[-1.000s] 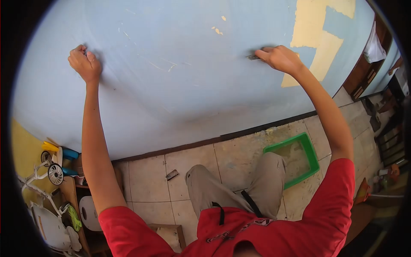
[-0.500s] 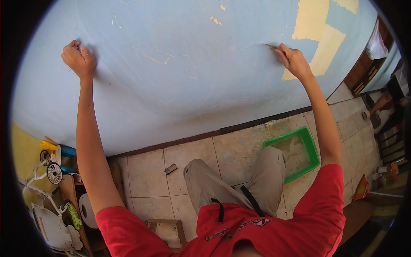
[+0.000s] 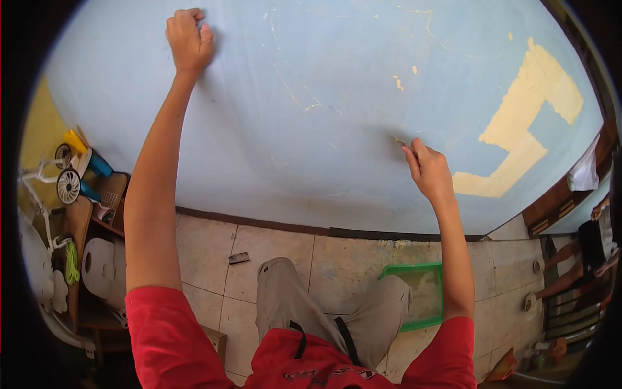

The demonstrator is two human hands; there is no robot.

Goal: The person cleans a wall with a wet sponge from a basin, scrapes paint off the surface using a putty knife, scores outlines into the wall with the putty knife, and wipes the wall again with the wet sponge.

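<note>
Against the pale blue wall (image 3: 259, 168), high on the left, my left hand (image 3: 190, 40) is closed with curled fingers. Whatever it may hold is hidden. Lower and to the right, my right hand (image 3: 429, 170) grips a small thin scraper (image 3: 400, 141), its tip pointing up and left at the wall surface. Most of the tool is covered by my fingers. Just right of this hand is a cream patch (image 3: 518, 162) where the blue coat is off. Thin scratch lines and a few small cream chips mark the wall between and above my hands.
A green basin (image 3: 442, 295) stands on the tiled floor (image 3: 272, 246) beside my knee. A small dark object (image 3: 239, 258) lies near the wall. On the left are a wooden shelf (image 3: 81, 227) and a wheeled white frame (image 3: 39, 194). Another person (image 3: 593, 240) is at far right.
My view has shifted, so the wall patch appears lower and further right. My right hand with the scraper is now left of the small arc it was at. My left hand stays closed at the wall.
</note>
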